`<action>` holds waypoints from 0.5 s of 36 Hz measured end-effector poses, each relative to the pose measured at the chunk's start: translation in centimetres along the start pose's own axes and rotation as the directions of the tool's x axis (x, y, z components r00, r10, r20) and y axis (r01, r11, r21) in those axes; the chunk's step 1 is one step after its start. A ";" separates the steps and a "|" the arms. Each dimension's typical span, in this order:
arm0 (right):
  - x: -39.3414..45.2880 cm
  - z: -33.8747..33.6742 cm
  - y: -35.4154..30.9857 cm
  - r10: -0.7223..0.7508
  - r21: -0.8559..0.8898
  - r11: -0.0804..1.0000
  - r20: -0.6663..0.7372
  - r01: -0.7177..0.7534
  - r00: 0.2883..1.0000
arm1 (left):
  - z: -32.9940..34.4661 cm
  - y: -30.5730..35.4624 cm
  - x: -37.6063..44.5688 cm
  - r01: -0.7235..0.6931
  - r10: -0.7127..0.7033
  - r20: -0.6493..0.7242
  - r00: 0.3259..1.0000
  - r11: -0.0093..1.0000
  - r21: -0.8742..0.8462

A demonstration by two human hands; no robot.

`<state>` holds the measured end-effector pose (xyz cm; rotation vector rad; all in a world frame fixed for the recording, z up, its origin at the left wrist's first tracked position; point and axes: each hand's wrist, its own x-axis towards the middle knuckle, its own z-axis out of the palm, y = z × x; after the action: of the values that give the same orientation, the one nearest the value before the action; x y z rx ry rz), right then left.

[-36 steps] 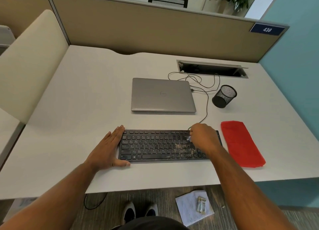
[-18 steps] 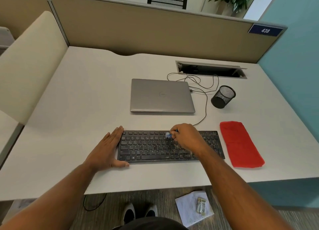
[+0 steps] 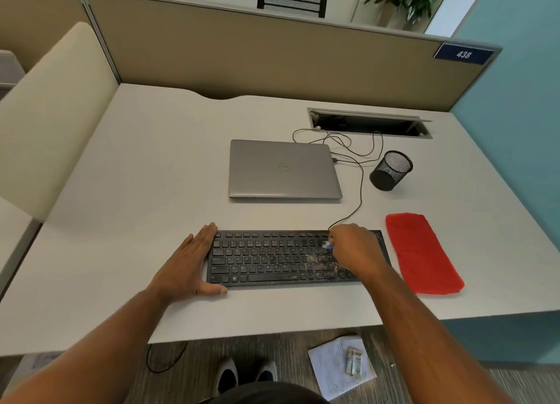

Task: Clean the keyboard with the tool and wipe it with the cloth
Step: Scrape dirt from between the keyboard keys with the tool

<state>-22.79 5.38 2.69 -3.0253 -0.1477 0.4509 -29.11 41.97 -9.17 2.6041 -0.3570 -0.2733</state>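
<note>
Here, brushing grit off the right half of the keyboard (image 3: 272, 258).

The keyboard lies low in the frame's centre, its long axis running left to right across the desk (image 3: 127, 191). The right hand (image 3: 354, 252) sits over its right end, fingers curled round a small blue-and-white tool (image 3: 328, 245) whose tip peeks out at the hand's left side, just above the pale grit that speckles the keys below and left of it. So the dirt lies toward the lower left of that hand, and a stroke along the long axis would carry it that way, I judge. The left hand (image 3: 188, 265) lies flat with straight fingers against the keyboard's left edge, bracing it and gripping nothing. The red cloth (image 3: 424, 252) rests untouched just right of the keyboard, nearer the right hand.
</note>
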 end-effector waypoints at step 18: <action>-0.7 -0.1 -1.1 -0.022 0.301 0.953 0.039 0.010 0.999 | 0.2 -0.2 0.1 -0.002 0.002 -0.008 1.000 1.000 0.000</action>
<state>-23.48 6.43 3.09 -2.7149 -0.0956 0.4870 -29.06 42.03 -9.40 2.6043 -0.3576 -0.2622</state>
